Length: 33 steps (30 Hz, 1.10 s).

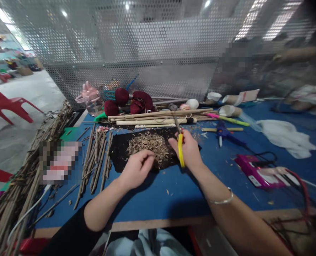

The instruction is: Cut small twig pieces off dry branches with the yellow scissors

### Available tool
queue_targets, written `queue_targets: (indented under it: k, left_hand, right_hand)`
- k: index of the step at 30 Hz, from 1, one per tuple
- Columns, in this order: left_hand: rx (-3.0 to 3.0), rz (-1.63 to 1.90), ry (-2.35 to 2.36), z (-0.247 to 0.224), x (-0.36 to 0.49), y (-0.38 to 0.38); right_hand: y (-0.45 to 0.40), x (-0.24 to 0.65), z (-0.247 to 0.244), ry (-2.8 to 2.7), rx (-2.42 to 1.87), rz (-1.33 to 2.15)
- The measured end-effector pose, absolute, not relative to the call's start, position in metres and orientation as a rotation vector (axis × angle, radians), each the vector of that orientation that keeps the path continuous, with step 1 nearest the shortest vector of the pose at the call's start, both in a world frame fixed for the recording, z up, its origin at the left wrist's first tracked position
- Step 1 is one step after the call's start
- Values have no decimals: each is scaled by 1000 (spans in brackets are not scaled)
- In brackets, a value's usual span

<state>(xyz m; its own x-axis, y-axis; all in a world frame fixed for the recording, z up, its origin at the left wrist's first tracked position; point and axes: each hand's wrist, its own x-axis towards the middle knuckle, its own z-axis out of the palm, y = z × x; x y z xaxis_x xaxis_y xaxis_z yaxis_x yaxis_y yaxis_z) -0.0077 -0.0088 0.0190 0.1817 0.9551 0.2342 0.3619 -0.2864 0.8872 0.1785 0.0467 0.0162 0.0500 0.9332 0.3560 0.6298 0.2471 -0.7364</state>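
Observation:
My right hand (191,151) is wrapped round a pair of scissors (181,149) with yellow and red handles, the blades pointing away toward the back of the table. My left hand (136,169) rests at the near edge of a heap of short brown twig pieces (148,144). Its fingers are curled in with the thumb against them, and whatever is between them is hidden. The heap lies on a black sheet (119,149) between both hands. Left of that sheet, several cut sticks (96,156) lie in loose rows on the blue tabletop (158,202).
Long branches (27,181) are bundled along the left side. Pale rods (152,121), dark red balls (122,96) and a perforated metal screen (158,46) are at the back. On the right lie a blue glue gun (228,136), a magenta power box (259,174) and a plastic bag (287,137).

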Motion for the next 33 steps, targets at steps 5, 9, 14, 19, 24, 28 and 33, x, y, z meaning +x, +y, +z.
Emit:
queue_targets:
  k: [5,9,14,19,24,28,33]
  left_hand:
    - [2194,584,830,17,1,-21]
    - [2233,430,787,7,7,-24]
    - [2314,411,779,2,16,-29]
    - [2262,735,1169,14,3,-7]
    - [1507,1256,1475,24,-15,14]
    - [961,1250,1193,15,-10,5]
    - [830,1302,945,8,-5,1]
  right_hand:
    - [59,190,14,-1394,-1312,272]
    - [60,186,13,-1347,-1256,281]
    - [57,181,9,-1421,-1266,414]
    - [57,174,27,-1598,-1235,502]
    - [45,168,32,-1857,-1271,482]
    - [29,168,15,-1973,-1350,517]
    - [19,165,10,-2125,-1397,462]
